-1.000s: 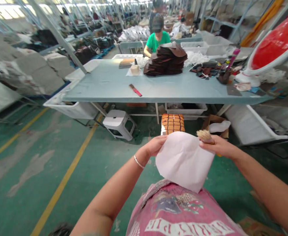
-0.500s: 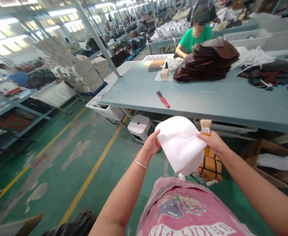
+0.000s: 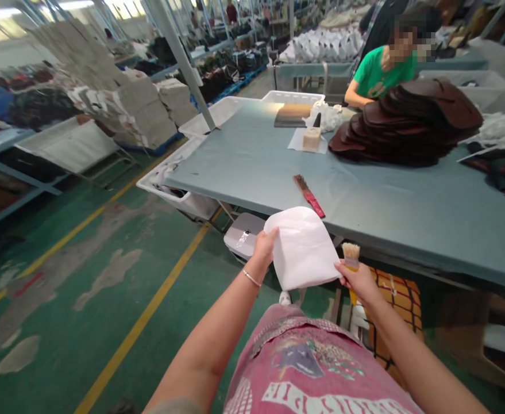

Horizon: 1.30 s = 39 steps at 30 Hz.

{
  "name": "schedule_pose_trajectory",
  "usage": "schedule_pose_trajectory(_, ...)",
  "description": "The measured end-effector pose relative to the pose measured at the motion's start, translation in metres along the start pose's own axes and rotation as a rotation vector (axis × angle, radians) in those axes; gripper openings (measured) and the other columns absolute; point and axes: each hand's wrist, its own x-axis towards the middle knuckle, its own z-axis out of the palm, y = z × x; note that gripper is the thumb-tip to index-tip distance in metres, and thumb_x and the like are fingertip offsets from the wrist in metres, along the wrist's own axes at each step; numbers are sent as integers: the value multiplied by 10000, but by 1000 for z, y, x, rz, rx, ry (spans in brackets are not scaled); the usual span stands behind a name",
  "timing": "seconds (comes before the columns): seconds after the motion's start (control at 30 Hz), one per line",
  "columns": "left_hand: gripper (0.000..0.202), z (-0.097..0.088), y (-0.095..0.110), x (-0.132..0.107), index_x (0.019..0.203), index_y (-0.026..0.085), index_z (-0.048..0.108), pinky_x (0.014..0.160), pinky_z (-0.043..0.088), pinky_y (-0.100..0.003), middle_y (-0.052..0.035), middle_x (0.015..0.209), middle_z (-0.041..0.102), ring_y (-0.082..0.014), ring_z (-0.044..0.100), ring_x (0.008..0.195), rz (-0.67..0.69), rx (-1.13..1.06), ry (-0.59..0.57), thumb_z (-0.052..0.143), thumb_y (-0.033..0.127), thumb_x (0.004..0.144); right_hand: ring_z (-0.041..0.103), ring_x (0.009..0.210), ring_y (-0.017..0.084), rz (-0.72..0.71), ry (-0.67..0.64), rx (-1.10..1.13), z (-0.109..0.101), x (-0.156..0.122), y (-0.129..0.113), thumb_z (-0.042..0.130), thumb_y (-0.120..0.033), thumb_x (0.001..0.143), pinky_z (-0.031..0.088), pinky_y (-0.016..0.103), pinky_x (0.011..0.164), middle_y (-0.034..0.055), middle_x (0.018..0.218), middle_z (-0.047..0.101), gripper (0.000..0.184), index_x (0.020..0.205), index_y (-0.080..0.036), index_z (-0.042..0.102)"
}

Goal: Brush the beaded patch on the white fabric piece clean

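Head view, left to right; green painted floor with a yellow lane line, worn pale in patches; bales of pale sacking stacked beyond it at far left; white plastic crate at the near end of the counter; grey plastic step stool under that end, just beyond the left hand.

Left hand: narrow grip, thumb and fingers pinching the upper left edge of a white sheet; thin silver bangle on the wrist; sheet held up between both hands, in the air above the person's pink printed T-shirt, bowed into a soft dome, touching nothing else; material looks non-woven, though tissue paper cannot be ruled out from this view.

Right hand: closed grip on a paintbrush, yellow handle, pale bristles pointing up; fingers lie against the sheet's lower right corner; whether they also pinch it, I cannot tell.

On the counter, beyond the hands: red-handled strip brush lying near the edge; cream block on a white paper square; stack of brown leather panels to the right; co-worker in a green shirt behind the stack; orange and black woven seat on the floor below the right hand.
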Motion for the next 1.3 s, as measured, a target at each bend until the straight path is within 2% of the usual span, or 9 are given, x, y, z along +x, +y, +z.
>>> schedule_pose_trajectory(0.17, 345, -9, 20, 61, 935, 115, 759, 760, 562, -302, -80, 893, 789, -226, 704, 821, -23, 123, -159, 854, 359, 710, 600, 612, 248, -23, 105, -235, 33, 44, -13, 750, -647, 623, 466, 345, 575, 28, 562, 597, 442, 608, -241, 576)
schedule_pose_trajectory(0.27, 373, -7, 21, 87, 891, 104, 767, 758, 552, -310, -82, 844, 782, -236, 700, 809, -71, 160, -246, 881, 377, 664, 657, 671, 277, -17, 179, -285, 31, 78, -37, 631, -691, 768, 511, 367, 626, 49, 628, 669, 487, 826, -211, 691)
schedule_pose_trajectory(0.33, 381, -1, 21, 102, 877, 102, 769, 767, 553, -323, -94, 855, 785, -245, 704, 812, -99, 161, -286, 886, 386, 651, 708, 859, 305, -45, 178, -252, 29, 109, -61, 634, -670, 797, 552, 367, 697, 71, 847, 759, 555, 1069, -194, 718)
schedule_pose_trajectory(0.47, 408, 21, 21, 136, 944, 114, 763, 798, 574, -361, -122, 962, 793, -268, 719, 864, -131, 109, -298, 848, 418, 685, 706, 1008, 316, -8, -44, -93, 37, 183, -112, 769, -595, 727, 582, 355, 770, 72, 1083, 766, 609, 1165, -174, 722)
schedule_pose_trajectory(0.63, 351, 62, 26, 201, 1011, 116, 732, 838, 592, -389, -143, 1019, 787, -261, 732, 866, -173, 26, -224, 762, 342, 743, 717, 773, 278, 82, -199, -128, 44, 293, -156, 851, -488, 630, 575, 340, 670, 102, 866, 772, 457, 910, -136, 769)
schedule_pose_trajectory(0.8, 333, 116, 40, 292, 930, 93, 736, 803, 603, -437, -164, 915, 782, -285, 737, 786, -261, 14, -149, 804, 210, 625, 666, 650, 238, 95, -240, -282, 39, 425, -190, 856, -421, 549, 515, 303, 559, 78, 715, 726, 394, 792, -131, 751)
schedule_pose_trajectory(1.0, 357, 165, 38, 403, 997, 109, 733, 916, 569, -440, -186, 1073, 769, -320, 723, 1002, -228, 122, 122, 815, 216, 666, 613, 630, 195, 107, -342, -417, 56, 560, -202, 819, -397, 573, 466, 269, 546, 28, 657, 682, 292, 714, -163, 714)
schedule_pose_trajectory(1.13, 337, 178, 23, 445, 1025, 130, 729, 977, 537, -424, -174, 1152, 753, -314, 703, 1085, -198, 206, 260, 800, 205, 703, 564, 575, 172, 134, -397, -511, 70, 618, -197, 841, -367, 555, 412, 258, 509, -2, 574, 631, 264, 684, -173, 716)
schedule_pose_trajectory(1.3, 321, 179, 12, 457, 1048, 147, 729, 986, 522, -414, -162, 1151, 757, -312, 704, 1084, -199, 303, 327, 789, 218, 741, 596, 592, 176, 153, -454, -546, 89, 650, -189, 900, -386, 516, 415, 249, 519, -1, 603, 666, 346, 748, -185, 742)
